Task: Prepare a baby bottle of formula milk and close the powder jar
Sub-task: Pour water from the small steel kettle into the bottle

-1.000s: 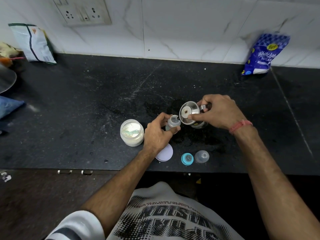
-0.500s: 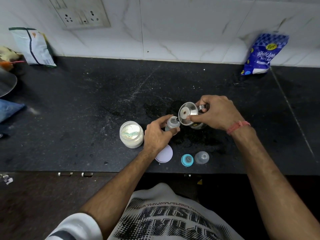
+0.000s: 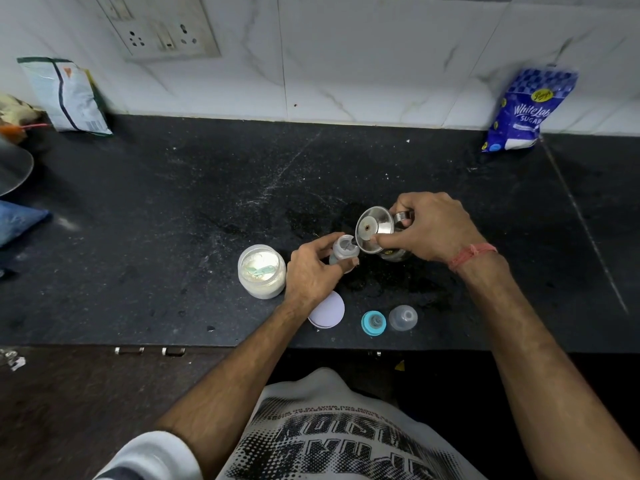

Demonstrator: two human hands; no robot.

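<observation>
My left hand [image 3: 311, 268] grips a small clear baby bottle [image 3: 343, 249] standing on the black counter [image 3: 173, 220]. My right hand [image 3: 429, 226] tilts a steel cup [image 3: 375, 230] toward the bottle's open mouth, the cup's rim just over it. An open jar of white powder [image 3: 262, 270] with a pale green scoop inside stands left of my left hand. Its white lid [image 3: 327, 310] lies flat near the counter's front edge, partly under my wrist. A teal teat ring [image 3: 373, 322] and a clear bottle cap [image 3: 402, 317] lie to the right of the lid.
A blue sugar bag [image 3: 526, 109] leans on the wall at the back right. A white packet [image 3: 69, 95] leans at the back left below a wall socket [image 3: 159, 29]. A steel dish edge [image 3: 14, 168] and blue cloth [image 3: 17, 220] sit at far left.
The steel cup has tipped slightly further toward the bottle. Both hands otherwise hold their places.
</observation>
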